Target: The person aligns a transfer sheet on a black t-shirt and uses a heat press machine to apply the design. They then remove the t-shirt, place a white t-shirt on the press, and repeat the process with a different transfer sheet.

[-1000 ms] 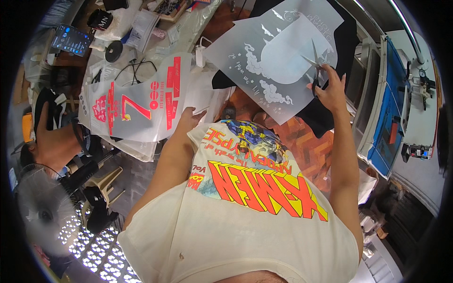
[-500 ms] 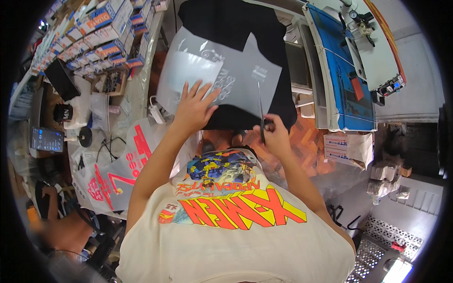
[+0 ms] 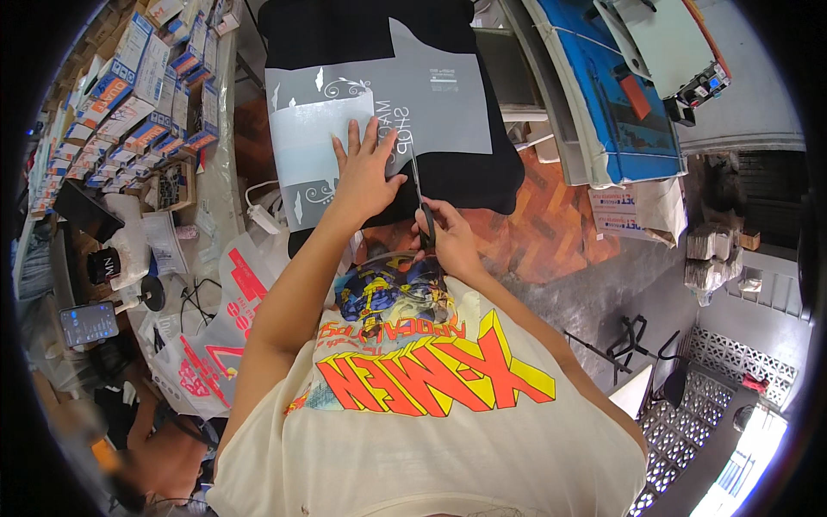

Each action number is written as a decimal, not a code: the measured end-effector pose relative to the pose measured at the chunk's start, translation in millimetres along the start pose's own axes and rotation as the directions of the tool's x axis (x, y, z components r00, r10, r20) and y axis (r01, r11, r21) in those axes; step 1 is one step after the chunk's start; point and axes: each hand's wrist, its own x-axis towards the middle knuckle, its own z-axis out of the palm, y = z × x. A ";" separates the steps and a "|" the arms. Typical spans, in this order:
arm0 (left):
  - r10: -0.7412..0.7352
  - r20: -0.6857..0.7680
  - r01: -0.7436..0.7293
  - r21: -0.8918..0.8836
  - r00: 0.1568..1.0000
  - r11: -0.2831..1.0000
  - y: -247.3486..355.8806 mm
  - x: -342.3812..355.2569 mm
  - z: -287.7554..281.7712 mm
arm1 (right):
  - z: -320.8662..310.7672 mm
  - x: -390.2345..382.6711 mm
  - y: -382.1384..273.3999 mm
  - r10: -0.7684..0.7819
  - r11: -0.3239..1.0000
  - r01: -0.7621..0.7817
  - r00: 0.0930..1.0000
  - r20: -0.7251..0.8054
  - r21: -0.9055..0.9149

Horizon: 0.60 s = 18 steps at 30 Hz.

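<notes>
A grey, see-through film sheet [image 3: 452, 108] with white printed lettering and scrolls lies on a black cloth-like surface [image 3: 495, 177] in front of me. On its left part rests a white rectangle [image 3: 323, 138]. My left hand [image 3: 366, 177] is flat on the sheet, fingers spread, reaching over the edge of the white rectangle. Close to its right, my right hand [image 3: 444, 233] grips the black handles of a pair of scissors [image 3: 417, 185]. The blades point away from me, at the sheet's near edge; whether they are apart is too fine to tell.
A blue-topped machine [image 3: 594, 95] stands at the right, beyond a gap with brick-patterned floor [image 3: 534, 215]. Stacked boxes [image 3: 121, 77] and a phone [image 3: 89, 324] are on the left. Red-printed film [image 3: 245, 276] lies beside my left arm. Another person [image 3: 164, 457] is at lower left.
My right hand has brought the scissors leftward and nearer to me, close to my left hand. My left hand stays spread on the sheet. The whole view has shifted.
</notes>
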 end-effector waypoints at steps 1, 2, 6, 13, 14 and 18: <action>0.004 -0.012 -0.004 -0.003 1.000 1.000 -0.4 -1.3 1.7 | 1.5 2.2 -0.6 -0.013 1.000 0.013 1.000 0.000 0.000; 0.001 -0.011 -0.002 -0.009 1.000 1.000 0.5 -1.5 1.2 | 1.6 3.3 0.1 -0.021 1.000 0.021 1.000 -0.001 -0.003; -0.015 0.001 0.015 -0.016 1.000 1.000 3.0 -0.7 -2.0 | 4.0 3.9 -0.8 -0.046 0.999 0.045 0.999 -0.026 -0.030; -0.041 0.024 0.041 0.000 0.999 0.999 5.5 -1.5 -4.7 | 3.0 1.9 -5.6 -0.039 0.998 0.036 0.998 -0.054 -0.044; -0.041 0.027 0.041 0.002 0.999 0.999 6.1 -1.0 -5.5 | 2.7 2.2 -5.2 -0.043 0.998 0.040 0.998 -0.051 -0.048; -0.036 0.029 0.036 0.004 0.999 0.999 6.9 -0.2 -6.5 | 4.5 0.6 -9.2 -0.036 0.997 0.032 0.998 -0.059 -0.074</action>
